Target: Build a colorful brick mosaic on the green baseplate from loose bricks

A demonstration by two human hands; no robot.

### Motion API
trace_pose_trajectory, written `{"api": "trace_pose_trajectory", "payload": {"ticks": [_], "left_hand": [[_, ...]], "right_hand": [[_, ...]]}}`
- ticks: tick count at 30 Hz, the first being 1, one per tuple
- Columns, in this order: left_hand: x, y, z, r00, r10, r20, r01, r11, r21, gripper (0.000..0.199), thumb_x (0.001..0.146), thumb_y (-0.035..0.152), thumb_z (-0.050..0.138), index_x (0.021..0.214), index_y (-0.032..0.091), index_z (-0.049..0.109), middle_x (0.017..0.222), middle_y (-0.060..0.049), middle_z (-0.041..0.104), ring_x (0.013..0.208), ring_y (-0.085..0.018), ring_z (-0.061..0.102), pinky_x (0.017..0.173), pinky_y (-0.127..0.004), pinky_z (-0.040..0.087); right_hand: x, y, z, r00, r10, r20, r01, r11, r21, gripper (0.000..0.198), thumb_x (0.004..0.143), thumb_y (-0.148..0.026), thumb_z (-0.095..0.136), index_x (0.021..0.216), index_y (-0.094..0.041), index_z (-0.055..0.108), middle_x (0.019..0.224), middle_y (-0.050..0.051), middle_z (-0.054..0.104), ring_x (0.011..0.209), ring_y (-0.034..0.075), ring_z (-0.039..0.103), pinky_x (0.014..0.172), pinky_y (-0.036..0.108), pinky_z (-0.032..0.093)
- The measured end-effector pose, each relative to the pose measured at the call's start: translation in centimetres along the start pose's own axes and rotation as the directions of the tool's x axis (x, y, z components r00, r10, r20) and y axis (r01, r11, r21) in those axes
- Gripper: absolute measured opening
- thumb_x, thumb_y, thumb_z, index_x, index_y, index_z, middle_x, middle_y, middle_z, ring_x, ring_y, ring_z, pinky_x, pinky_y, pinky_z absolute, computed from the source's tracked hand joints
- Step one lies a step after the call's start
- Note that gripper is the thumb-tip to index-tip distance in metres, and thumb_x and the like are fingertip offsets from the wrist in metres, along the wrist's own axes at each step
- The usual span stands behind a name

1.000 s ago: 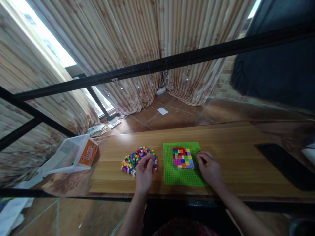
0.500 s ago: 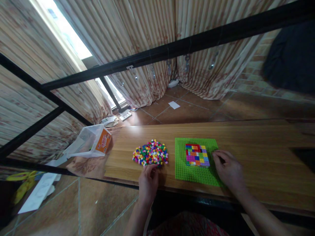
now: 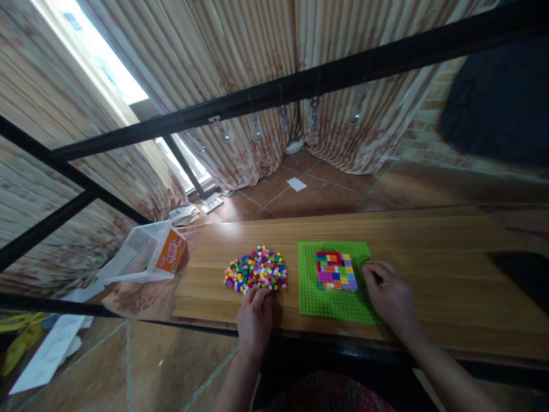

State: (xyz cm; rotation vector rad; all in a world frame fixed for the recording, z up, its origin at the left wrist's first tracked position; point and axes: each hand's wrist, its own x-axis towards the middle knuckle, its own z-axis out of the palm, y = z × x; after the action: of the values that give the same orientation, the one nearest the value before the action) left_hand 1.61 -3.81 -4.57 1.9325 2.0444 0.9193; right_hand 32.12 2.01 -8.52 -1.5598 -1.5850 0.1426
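Note:
At the near edge of a loose pile of small coloured toy bricks (image 3: 256, 269) is my left hand (image 3: 254, 321), its fingers drawn together. Whatever those fingertips pinch, if anything, is hidden. To the right of the pile lies a green studded baseplate (image 3: 309, 298). A roughly square patch of joined multicoloured bricks (image 3: 337, 272) sits on it, with red ones along its far left corner. My right hand (image 3: 391, 294) is at the plate's right edge, beside the patch, thumb and forefinger closed in a pinch. I cannot make out anything between them.
The wooden table (image 3: 437, 252) carries the bricks and plate. Left of it stands a clear plastic tub (image 3: 146, 246) with an orange label. A black metal bar (image 3: 266, 103) crosses beyond the table, before striped curtains (image 3: 240, 51). A dark flat object (image 3: 521, 277) lies at the right.
The whole view has shifted a little, so the scene sits slightly further left. Both hands keep nearly the same places beside the pile and the plate.

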Motion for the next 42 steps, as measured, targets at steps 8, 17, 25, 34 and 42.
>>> {"api": "trace_pose_trajectory", "payload": {"ticks": [8, 17, 25, 34, 42], "left_hand": [[-0.1, -0.8, 0.6, 0.995, 0.098, -0.031, -0.096, 0.993, 0.064, 0.016, 0.088, 0.023, 0.051, 0.091, 0.023, 0.067, 0.095, -0.004, 0.067, 0.086, -0.017, 0.065, 0.071, -0.026, 0.05], [0.9, 0.6, 0.0, 0.989, 0.15, 0.016, -0.151, 0.983, 0.105, 0.02, 0.092, 0.02, 0.043, 0.08, 0.021, 0.058, 0.086, -0.004, 0.062, 0.078, -0.016, 0.061, 0.067, -0.026, 0.047], [1.7, 1.0, -0.7, 0.992, 0.125, 0.027, -0.126, 0.99, 0.055, 0.018, 0.092, 0.021, 0.041, 0.085, 0.021, 0.058, 0.09, -0.005, 0.063, 0.082, -0.017, 0.061, 0.071, -0.028, 0.047], [-0.5, -0.4, -1.2, 0.994, 0.082, 0.077, -0.081, 0.997, -0.015, 0.016, 0.088, 0.021, 0.049, 0.098, 0.021, 0.062, 0.099, -0.006, 0.063, 0.086, -0.017, 0.063, 0.075, -0.028, 0.051], [-0.6, -0.7, -1.0, 0.99, 0.079, 0.118, -0.081, 0.997, 0.018, 0.015, 0.089, 0.023, 0.049, 0.086, 0.022, 0.064, 0.091, -0.005, 0.064, 0.084, -0.019, 0.062, 0.075, -0.031, 0.05]], "right_hand": [[0.2, -0.4, -0.1, 1.0, -0.006, -0.016, 0.007, 1.0, 0.019, 0.027, 0.089, -0.037, 0.047, 0.079, -0.02, 0.065, 0.087, 0.008, 0.067, 0.082, 0.021, 0.063, 0.078, 0.037, 0.05], [0.2, -0.5, 0.0, 1.0, 0.003, -0.022, -0.003, 1.0, 0.021, 0.026, 0.09, -0.036, 0.047, 0.08, -0.02, 0.065, 0.089, 0.008, 0.067, 0.083, 0.021, 0.063, 0.079, 0.037, 0.051], [0.3, -0.8, -0.2, 1.0, 0.019, -0.006, -0.019, 0.999, 0.027, 0.025, 0.09, -0.034, 0.048, 0.079, -0.019, 0.065, 0.089, 0.008, 0.067, 0.084, 0.021, 0.063, 0.08, 0.036, 0.051], [0.2, -0.7, -0.3, 1.0, 0.002, -0.019, -0.001, 1.0, 0.023, 0.025, 0.089, -0.035, 0.049, 0.078, -0.019, 0.065, 0.086, 0.008, 0.067, 0.082, 0.021, 0.063, 0.079, 0.037, 0.051], [0.2, -0.6, -0.2, 1.0, 0.003, -0.005, -0.003, 1.0, 0.021, 0.025, 0.089, -0.035, 0.048, 0.079, -0.019, 0.065, 0.088, 0.008, 0.067, 0.083, 0.021, 0.063, 0.078, 0.037, 0.051]]}}
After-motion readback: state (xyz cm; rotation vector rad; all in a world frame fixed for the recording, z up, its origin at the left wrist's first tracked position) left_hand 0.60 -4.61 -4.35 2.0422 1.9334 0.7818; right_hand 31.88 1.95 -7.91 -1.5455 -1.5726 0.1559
